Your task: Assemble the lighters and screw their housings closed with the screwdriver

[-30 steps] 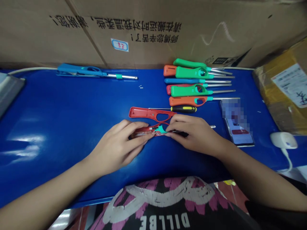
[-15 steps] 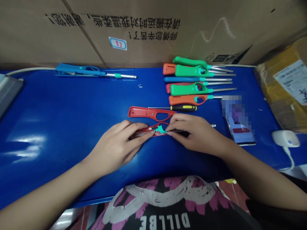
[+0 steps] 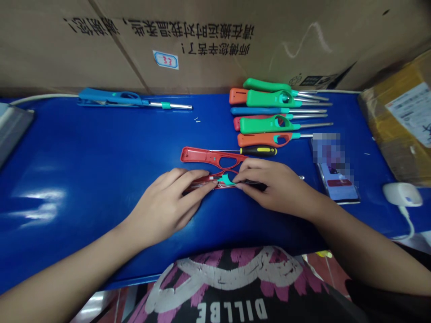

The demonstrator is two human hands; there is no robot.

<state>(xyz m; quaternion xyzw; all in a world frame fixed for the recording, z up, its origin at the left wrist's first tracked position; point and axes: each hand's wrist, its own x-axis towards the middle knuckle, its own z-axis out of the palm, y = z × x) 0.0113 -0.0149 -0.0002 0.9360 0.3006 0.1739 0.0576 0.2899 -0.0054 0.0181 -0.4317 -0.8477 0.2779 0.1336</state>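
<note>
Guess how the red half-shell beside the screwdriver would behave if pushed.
The red half-shell is probably light, since it looks thin-walled and hollow. Lying flat on the glossy blue table, it would likely slide, not roll. Its slim loop might flex.

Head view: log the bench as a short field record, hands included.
Left hand: on the left end of the open red shell
Right hand: fingertips beside the teal trigger; exact grip hidden
Beyond hands: second red shell half, lying flat; screwdriver behind it
Upper left: blue lighter
Upper right: grouped lighters, green, orange, blue, red
Right: phone, screen lit, partly pixelated
</note>
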